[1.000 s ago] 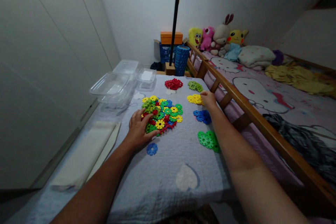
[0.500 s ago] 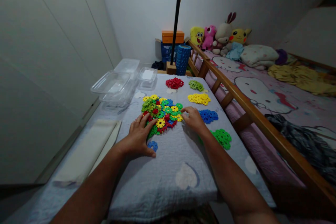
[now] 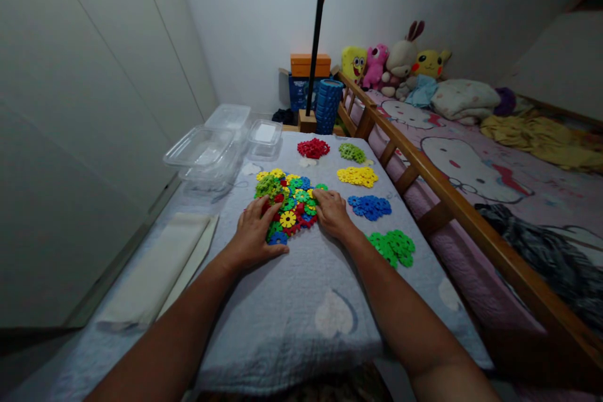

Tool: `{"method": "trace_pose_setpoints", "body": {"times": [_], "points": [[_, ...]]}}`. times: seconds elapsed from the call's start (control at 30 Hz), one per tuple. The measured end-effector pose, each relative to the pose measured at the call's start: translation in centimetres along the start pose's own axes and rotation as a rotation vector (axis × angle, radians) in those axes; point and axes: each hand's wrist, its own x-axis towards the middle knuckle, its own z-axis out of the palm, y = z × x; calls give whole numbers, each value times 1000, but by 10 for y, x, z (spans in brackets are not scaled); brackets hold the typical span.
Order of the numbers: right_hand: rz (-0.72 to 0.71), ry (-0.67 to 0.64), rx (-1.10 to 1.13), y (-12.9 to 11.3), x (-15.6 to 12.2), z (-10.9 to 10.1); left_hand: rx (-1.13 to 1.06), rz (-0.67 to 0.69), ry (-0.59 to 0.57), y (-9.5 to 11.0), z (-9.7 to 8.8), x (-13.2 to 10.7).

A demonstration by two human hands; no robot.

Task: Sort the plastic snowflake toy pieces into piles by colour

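Observation:
A mixed heap of flower-shaped plastic discs (image 3: 288, 220) in red, yellow, green and blue lies on the cloth-covered table. My left hand (image 3: 257, 229) rests at the heap's near left edge, fingers spread over the discs and thumb stretched out. One blue disc (image 3: 277, 238) sits at the heap's near edge, by that thumb. My right hand (image 3: 332, 212) lies against the heap's right side, fingers bent a little over the edge discs and not closed on any. Some discs are hidden beneath both hands.
Sorted piles stand beyond and to the right: red (image 3: 313, 149), light green (image 3: 352, 152), yellow (image 3: 357, 176), blue (image 3: 370, 206), green (image 3: 392, 247). Clear plastic containers (image 3: 200, 147) and a folded cream cloth (image 3: 157, 270) line the left. A wooden bed rail (image 3: 440, 220) borders the right.
My right hand has moved left against the heap. My left hand has shifted slightly right, and the loose blue disc near its thumb now touches the heap.

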Motion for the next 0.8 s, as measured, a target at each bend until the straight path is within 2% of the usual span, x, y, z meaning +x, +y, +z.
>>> {"method": "trace_pose_setpoints", "body": {"times": [0.33,0.47,0.57,0.67,0.8], "points": [[1,34,-50,-4,-1,-3,8,-80,142,10,4,8],[10,122,14,1,-2,-10,7,-92,172,9,6,9],[36,247,109,18,4,-22,17,-89,192,7,8,10],[91,343,240,46,16,-40,17,-86,212,5,9,11],[334,436,403,91,34,-64,18,-81,225,4,10,13]]}}
